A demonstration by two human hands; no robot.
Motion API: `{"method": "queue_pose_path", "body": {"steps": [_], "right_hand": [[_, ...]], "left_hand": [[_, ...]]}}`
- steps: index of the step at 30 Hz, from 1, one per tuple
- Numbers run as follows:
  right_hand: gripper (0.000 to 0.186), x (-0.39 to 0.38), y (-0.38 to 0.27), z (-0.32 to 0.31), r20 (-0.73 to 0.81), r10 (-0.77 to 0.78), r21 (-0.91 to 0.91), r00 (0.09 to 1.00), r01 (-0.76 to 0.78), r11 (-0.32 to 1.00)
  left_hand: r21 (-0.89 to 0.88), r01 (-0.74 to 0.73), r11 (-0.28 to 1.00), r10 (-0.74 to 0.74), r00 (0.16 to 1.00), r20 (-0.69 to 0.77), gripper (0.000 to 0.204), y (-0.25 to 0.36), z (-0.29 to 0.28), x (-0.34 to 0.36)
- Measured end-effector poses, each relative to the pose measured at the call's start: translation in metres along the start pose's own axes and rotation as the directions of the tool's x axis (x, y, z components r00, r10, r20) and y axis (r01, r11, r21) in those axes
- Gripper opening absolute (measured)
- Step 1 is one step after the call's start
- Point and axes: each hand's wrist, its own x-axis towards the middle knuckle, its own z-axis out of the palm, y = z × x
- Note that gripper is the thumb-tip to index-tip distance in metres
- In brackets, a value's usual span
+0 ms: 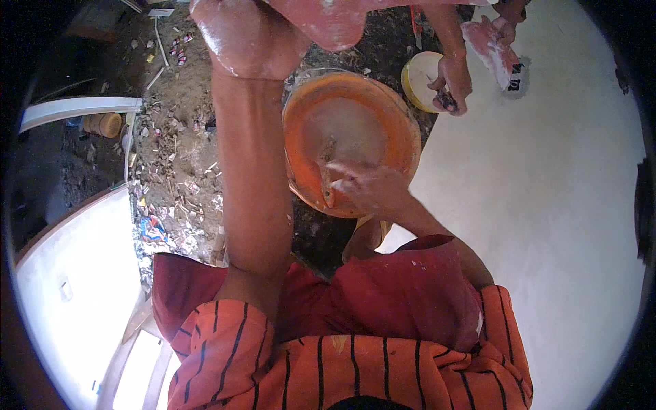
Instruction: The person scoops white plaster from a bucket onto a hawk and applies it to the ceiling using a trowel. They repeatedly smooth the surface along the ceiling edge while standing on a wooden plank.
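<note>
Your right hand point(362, 184) is blurred over the near side of the orange bucket point(412, 147), fingers reaching leftward to a slim, crusted tool point(327, 179); whether they have closed on it, you cannot tell from here. The tool stands just left of those fingertips, its orange end toward you. It looks light and stiff, probably slick with the pale mix point(345, 123) beyond your fingers, so the orange end seems the surest hold. Your left hand point(253, 41), up and left of the right, is curled beside a smeared pink sheet point(335, 24); its grip is unclear too. Mind the bucket's rim around your right hand; a co-worker's hand point(453, 85) and yellow-rimmed tub point(418, 75) sit beyond it to the right, with more room over the pale surface point(526, 205) rightward.
</note>
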Motion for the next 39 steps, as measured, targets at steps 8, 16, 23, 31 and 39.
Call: {"method": "queue_pose_path", "body": {"steps": [8,16,23,31,39], "right_hand": [[0.029,0.026,0.027,0.001,-0.198,0.091,-0.097,0.976,-0.112,0.989],[0.028,0.048,0.083,0.04,-0.063,0.117,-0.407,0.991,-0.133,0.904],[0.044,0.059,0.106,0.061,-0.168,0.14,-0.303,0.976,-0.186,0.935],[0.03,0.06,0.094,0.036,-0.132,0.232,-0.029,0.964,-0.237,0.971],[0.014,0.045,0.04,-0.005,-0.442,0.022,-0.062,0.897,-0.055,0.997]], "left_hand": [[0.071,-0.123,0.99,0.126,0.991,-0.04,0.041,0.029,0.013,-0.013],[0.107,-0.138,0.985,0.153,0.976,-0.152,0.043,0.026,0.014,-0.013],[-0.008,-0.031,0.999,0.031,0.997,-0.072,0.048,0.025,0.016,-0.011],[0.062,-0.027,0.998,0.031,0.997,-0.071,0.049,0.03,0.019,-0.011],[0.042,-0.038,0.998,0.043,0.992,-0.116,0.049,0.032,-0.004,-0.006]]}}
